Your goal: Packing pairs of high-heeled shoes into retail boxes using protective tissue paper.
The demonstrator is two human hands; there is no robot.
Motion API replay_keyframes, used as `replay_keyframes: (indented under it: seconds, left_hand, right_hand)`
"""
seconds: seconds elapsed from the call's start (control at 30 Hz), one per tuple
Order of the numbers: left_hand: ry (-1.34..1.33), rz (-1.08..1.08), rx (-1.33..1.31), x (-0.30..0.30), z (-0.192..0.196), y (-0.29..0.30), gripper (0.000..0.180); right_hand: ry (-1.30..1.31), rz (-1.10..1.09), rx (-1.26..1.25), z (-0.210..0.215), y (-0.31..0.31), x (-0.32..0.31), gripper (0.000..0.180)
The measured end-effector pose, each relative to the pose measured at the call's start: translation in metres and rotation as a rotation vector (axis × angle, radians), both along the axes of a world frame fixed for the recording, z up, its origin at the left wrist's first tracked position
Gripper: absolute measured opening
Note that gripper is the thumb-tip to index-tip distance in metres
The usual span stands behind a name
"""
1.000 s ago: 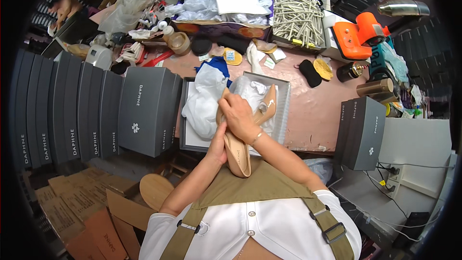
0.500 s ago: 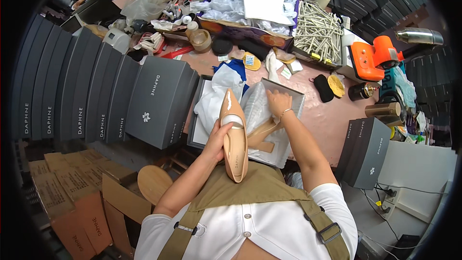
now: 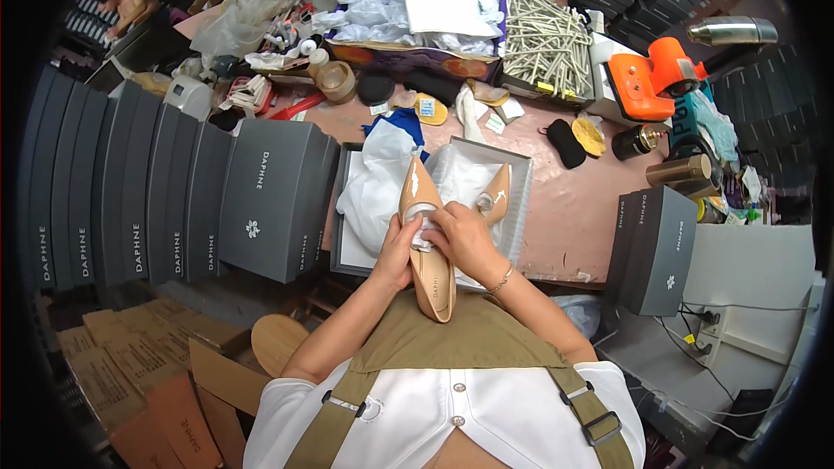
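A beige pointed pump (image 3: 430, 274) rests in my left hand (image 3: 397, 252), which is closed round its side, toe pointing away from me. White tissue stuffing (image 3: 424, 219) fills the pump's toe opening. There the fingers of my right hand (image 3: 465, 236) pinch the tissue. Beyond lies an open grey shoebox (image 3: 524, 200) lined with white tissue paper (image 3: 378, 169). Inside, on its right, is a second beige pump (image 3: 498, 187), also with white stuffing; its rear is partly hidden by my right hand and wrist.
Dark grey shoeboxes (image 3: 265, 200) stand in a row at left; more (image 3: 665, 252) stand at right. Behind are a carton of crumpled tissue (image 3: 365, 13), a tray of pale sticks (image 3: 547, 48) and an orange device (image 3: 643, 82). A clear plastic bag (image 3: 578, 313) hangs below the table edge.
My right hand has moved from the shoebox to the opening of the held pump. The clear bubble sleeve no longer shows in the box, and the second pump now lies toe away from me.
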State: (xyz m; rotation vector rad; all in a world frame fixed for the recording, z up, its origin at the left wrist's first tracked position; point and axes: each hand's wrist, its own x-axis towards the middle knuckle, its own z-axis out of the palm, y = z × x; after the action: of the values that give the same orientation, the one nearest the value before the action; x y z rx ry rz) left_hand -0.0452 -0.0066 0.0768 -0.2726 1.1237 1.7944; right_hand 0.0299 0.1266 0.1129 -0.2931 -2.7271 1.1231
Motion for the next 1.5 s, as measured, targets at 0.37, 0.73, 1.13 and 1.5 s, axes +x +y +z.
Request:
replay_keyframes:
  seconds: [0.37, 0.73, 1.13, 1.5]
  left_hand:
    - [0.081, -0.171, 0.128, 0.001, 0.01, 0.01, 0.05]
    - [0.13, -0.17, 0.198, 0.011, 0.025, 0.025, 0.04]
    - [1.132, -1.603, -0.507, -0.005, -0.022, 0.059, 0.049]
    - [-0.098, -0.533, -0.265, 0.065, -0.078, 0.064, 0.058]
  right_hand:
    - [0.17, -0.255, -0.035, -0.004, 0.014, -0.001, 0.082]
    - [0.064, -0.169, -0.494, 0.002, 0.04, 0.014, 0.088]
    - [0.268, -0.772, -1.139, -0.006, 0.084, 0.146, 0.041]
    - [0.157, -0.892, -0.759, -0.05, 0.056, 0.156, 0.052]
